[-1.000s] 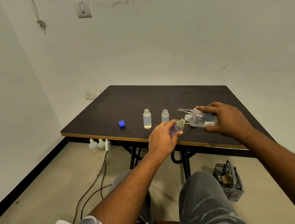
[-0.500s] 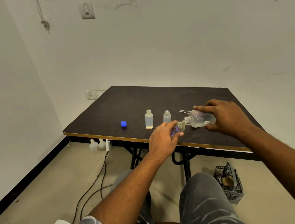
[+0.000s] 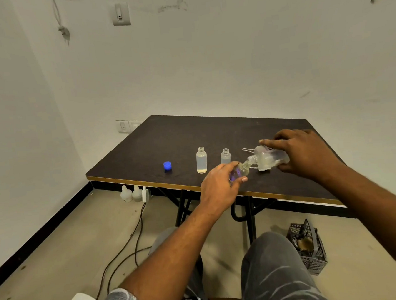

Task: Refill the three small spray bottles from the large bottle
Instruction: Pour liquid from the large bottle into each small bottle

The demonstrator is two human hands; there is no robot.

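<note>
**Neck to neck for the pour**

Above the table (image 3: 191, 138), the right hand (image 3: 304, 153) grips the large bottle (image 3: 267, 157), lying nearly flat, neck pointing left. Its mouth meets the tilted small bottle (image 3: 240, 171) held by the left hand (image 3: 218, 186).

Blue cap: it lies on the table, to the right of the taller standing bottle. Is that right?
No. The head view shows the blue cap on the table to the left of the taller standing bottle, not the right.
</note>
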